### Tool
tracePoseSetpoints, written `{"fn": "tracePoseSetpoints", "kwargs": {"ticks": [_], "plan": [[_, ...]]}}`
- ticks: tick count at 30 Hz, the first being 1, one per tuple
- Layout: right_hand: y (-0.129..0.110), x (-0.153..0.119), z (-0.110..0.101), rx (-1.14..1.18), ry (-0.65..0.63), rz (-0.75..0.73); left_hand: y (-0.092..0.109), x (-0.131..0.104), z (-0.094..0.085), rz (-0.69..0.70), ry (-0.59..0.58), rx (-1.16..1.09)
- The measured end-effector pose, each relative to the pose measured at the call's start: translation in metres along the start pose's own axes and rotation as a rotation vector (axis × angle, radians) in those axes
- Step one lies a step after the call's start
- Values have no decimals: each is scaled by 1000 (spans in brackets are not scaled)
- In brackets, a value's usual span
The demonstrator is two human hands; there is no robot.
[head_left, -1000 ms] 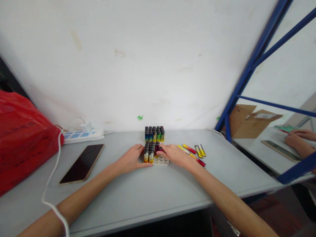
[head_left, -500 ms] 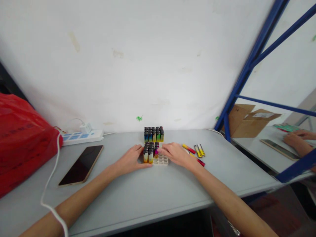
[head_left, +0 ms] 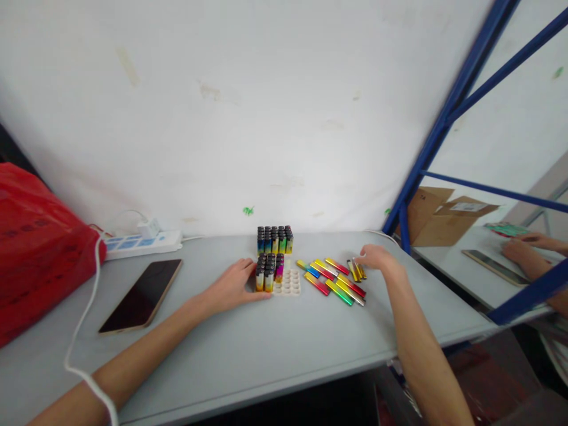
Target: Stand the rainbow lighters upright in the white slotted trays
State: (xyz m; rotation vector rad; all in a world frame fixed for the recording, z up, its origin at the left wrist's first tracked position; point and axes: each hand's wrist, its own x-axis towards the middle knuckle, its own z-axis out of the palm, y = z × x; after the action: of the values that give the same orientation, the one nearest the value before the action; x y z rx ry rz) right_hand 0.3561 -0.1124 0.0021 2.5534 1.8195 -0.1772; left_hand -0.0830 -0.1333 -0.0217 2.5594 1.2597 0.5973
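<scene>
My left hand (head_left: 235,280) curls around the left end of a white tray (head_left: 290,286) with round holes, its thumb along the front edge. Black-topped lighters (head_left: 265,280) stand upright in the tray's left part, with purple ones (head_left: 279,270) beside them. At the right, my right hand (head_left: 374,258) has its fingertips pinched at the upper end of some gold lighters (head_left: 356,270). Slim shiny lighters (head_left: 339,292) in red, yellow, green and blue lie flat between the tray and that hand.
Behind the tray stands a block of lighters (head_left: 275,241) near the wall. A phone (head_left: 142,296), a power strip (head_left: 144,244), a white cable (head_left: 91,284) and a red bag (head_left: 42,254) are at the left. A blue frame (head_left: 421,160) rises at the right; beyond it are a cardboard box (head_left: 437,216) and another person's hands (head_left: 521,251).
My right hand has left the tray and moved right to the gold lighters, uncovering the tray's holes and the loose lighters. The left hand keeps its place at the tray.
</scene>
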Motion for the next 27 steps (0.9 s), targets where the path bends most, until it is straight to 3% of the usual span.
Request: {"fn": "tracePoseSetpoints", "kwargs": {"ticks": [5,9,11,14,17,21,23,27], "plan": [[-13,1,5,25,71,-40,-3,0,2,1,4,3],[-28,-1,-3,70,173,-129,-4,0,2,8,-4,12],[-37,-4,-8,207,257,-224,-3,0,2,2,-13,23],[-54,-13,-10,639,322,-425,-3,0,2,-7,-15,31],[-76,-29,-6,1039,215,-602,-2,0,2,-6,-9,17],[-109,-54,3,1427,-115,-669,-2,0,2,-2,-12,22],[-124,-65,5,1495,-259,-642,-2,-1,2,-6,-5,15],[-144,-76,12,1477,-379,-574,-1,-1,2,4,18,-4]]}}
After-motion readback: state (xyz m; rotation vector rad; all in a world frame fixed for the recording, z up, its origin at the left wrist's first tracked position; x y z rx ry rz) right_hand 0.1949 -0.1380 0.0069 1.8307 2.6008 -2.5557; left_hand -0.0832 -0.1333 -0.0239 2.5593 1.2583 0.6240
